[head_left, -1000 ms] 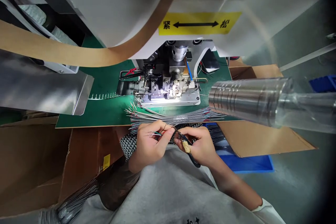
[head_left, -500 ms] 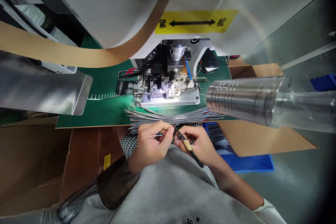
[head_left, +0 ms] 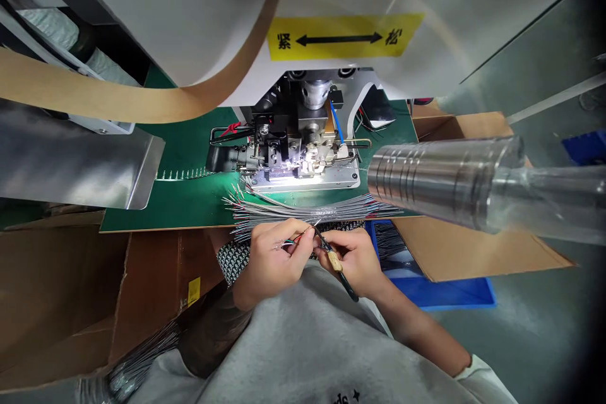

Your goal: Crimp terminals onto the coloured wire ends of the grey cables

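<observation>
My left hand [head_left: 277, 259] is closed in a pinch at the table's front edge, gripping thin wires [head_left: 290, 242] with coloured insulation. My right hand [head_left: 353, 262] is closed around a slim dark hand tool [head_left: 348, 287] with a tan wrapped band; its exact kind is unclear. The tool's upper end reaches the left fingertips, where the wire ends meet it; fingers partly hide the contact. Just beyond both hands lies a bundle of grey cables [head_left: 312, 211] with stripped, coloured ends. Behind the bundle stands a lit crimping press [head_left: 307, 164].
A metal guide plate [head_left: 80, 161] juts in from the left, with a strip of terminals [head_left: 184, 174] running to the press. From the right comes a metal-ended tube [head_left: 426, 180]. Cardboard boxes [head_left: 156, 290] and a blue bin [head_left: 454, 293] flank my lap.
The view has shifted slightly. Both hands stay together at nearly the same place, and the tool in my right hand has moved a little to the left.
</observation>
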Demonstrator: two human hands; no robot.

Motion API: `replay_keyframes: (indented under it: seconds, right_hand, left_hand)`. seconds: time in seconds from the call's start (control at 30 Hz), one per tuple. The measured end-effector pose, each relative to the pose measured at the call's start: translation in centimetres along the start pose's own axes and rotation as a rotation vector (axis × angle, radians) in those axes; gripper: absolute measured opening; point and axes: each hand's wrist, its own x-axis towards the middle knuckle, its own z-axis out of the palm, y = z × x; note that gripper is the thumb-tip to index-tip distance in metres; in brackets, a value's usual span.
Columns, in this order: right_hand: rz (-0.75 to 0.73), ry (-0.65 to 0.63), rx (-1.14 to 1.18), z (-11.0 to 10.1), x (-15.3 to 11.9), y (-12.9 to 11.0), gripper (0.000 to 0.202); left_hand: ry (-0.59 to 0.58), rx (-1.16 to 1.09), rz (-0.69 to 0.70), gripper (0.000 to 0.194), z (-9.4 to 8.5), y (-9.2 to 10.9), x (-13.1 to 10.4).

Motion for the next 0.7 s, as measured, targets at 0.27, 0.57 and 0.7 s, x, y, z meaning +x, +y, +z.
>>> replay_keyframes:
  seconds: [0.27,0.57,0.7]
  right_hand:
    - [-0.005,0.057,-0.123,-0.5,-0.4,1.0,0.014]
    - [0.014,-0.036,-0.11,-0.8,-0.3,-0.4,0.014]
    - [0.093,0.023,-0.049,-0.4,-0.3,0.4,0.009]
  left_hand:
    - [0.058,0.013,-0.043,0.016,-0.2,0.0,0.1]
    - [0.032,0.038,-0.021,0.016,-0.6,0.0,-0.2]
    - [0.052,0.028,-0.019,0.014,-0.3,-0.3,-0.5]
